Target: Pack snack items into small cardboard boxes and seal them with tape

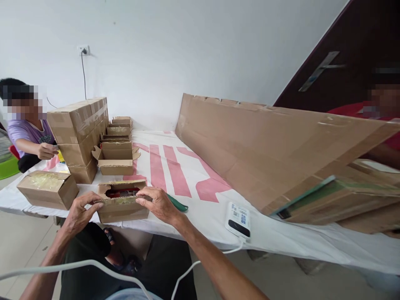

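A small brown cardboard box (122, 208) sits at the near edge of the white-covered table (200, 216), its lid partly down over red and dark contents. My left hand (79, 211) pinches the lid's left corner. My right hand (160, 203) lies over the lid's right end with fingers curled on its edge. A green-handled tool (177, 203) lies on the cloth just behind my right hand.
A taped box (48, 189) lies left; a stack of sealed boxes (78, 135) and several open boxes (116, 158) stand behind. Large flat cardboard sheets (275, 154) fill the right. A white device (238, 220) with a cable lies near the edge. One person sits far left, another far right.
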Demonstrator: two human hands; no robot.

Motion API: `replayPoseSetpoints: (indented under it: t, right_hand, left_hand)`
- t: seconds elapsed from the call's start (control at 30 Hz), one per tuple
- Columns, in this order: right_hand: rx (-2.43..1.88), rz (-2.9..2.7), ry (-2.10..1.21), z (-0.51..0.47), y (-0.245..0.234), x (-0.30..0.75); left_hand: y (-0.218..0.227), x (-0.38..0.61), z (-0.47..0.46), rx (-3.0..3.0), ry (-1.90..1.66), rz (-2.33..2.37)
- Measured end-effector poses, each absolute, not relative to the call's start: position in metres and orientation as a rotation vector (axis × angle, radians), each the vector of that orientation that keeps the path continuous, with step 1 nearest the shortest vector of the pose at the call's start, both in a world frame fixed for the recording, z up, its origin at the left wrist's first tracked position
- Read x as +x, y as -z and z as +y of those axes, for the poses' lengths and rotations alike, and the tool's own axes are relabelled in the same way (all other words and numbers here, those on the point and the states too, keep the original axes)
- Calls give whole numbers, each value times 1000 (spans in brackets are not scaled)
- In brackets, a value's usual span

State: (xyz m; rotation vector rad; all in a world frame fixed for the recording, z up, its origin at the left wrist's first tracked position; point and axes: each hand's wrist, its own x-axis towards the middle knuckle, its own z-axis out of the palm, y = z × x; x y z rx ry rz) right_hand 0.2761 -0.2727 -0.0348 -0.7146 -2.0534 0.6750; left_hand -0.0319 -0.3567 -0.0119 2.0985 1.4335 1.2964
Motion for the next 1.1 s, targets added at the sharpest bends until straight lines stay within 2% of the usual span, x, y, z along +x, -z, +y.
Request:
replayPoseSetpoints:
  t: [0.13, 0.53, 0.83, 1.1]
  right_hand:
    - [-662, -2136, -628, -270, 23, 268]
    - [-641, -2098, -853, -261, 18, 263]
    - [-574, -2037, -555, -268, 37, 257]
    - [-436, -2146, -345, -288, 47, 272]
  left_hand:
    - [11, -29, -351, 2224, -1336, 1401]
    - [9, -32, -350, 2202, -1253, 1497]
    - [-14, -36, -349, 2233, -994, 1541]
    - [-2, -59, -313, 2118, -903, 1650]
